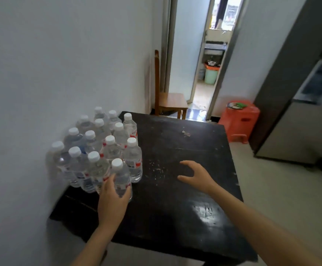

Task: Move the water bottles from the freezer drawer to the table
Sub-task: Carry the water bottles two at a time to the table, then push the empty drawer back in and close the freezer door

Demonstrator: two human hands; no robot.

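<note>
Now the left grip [114, 198] curls fingers and thumb round the lower body of a white-capped water bottle [120, 174], which stands upright on the dark bench [185, 146] at the near edge of the other bottles [98, 139]. There are a dozen or so of these, all upright and packed close on the bench's left side against the white wall [50, 64]. The right grip [198, 175] holds nothing. Its fingers are spread and loosely curved over the bare middle of the bench, well apart from the bottles; whether it touches the top I cannot tell. Beyond the bench stand a wooden chair [170, 101] and an orange plastic stool [239, 120], and a grey refrigerator [290, 116] rises at the right.
</note>
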